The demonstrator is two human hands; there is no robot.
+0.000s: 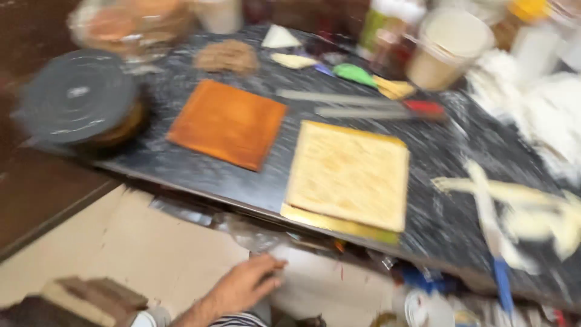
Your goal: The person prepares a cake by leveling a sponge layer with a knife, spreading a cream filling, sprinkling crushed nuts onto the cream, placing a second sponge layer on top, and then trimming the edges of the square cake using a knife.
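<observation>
Reaching down below the edge of the dark speckled stone counter, one hand hangs with fingers loosely extended and close together, holding nothing; the blur makes it hard to say which hand it is, though it appears to be the left, coming off a striped sleeve. Its fingertips lie just beside crumpled clear plastic wrap tucked under the counter's lip, and near a pale white sheet lower down.

On the counter above sits a pale, square sponge cake layer with a crumbly matte top, resting on a shiny gold cardboard square that shows along its near edge. Beside it, to the left and apart, lies a browner, orange-toned square cake layer with a smooth crust. Farther left stands a round grey turntable. Behind the cakes lie two long metal blades, one with a red handle, a heap of brown crumbs and a green scraper. A tan plastic tub with a pale lid stands at the back, next to a bottle with a green label. At right, a blue-handled spatula smeared with cream lies across white, creamy scraps.
</observation>
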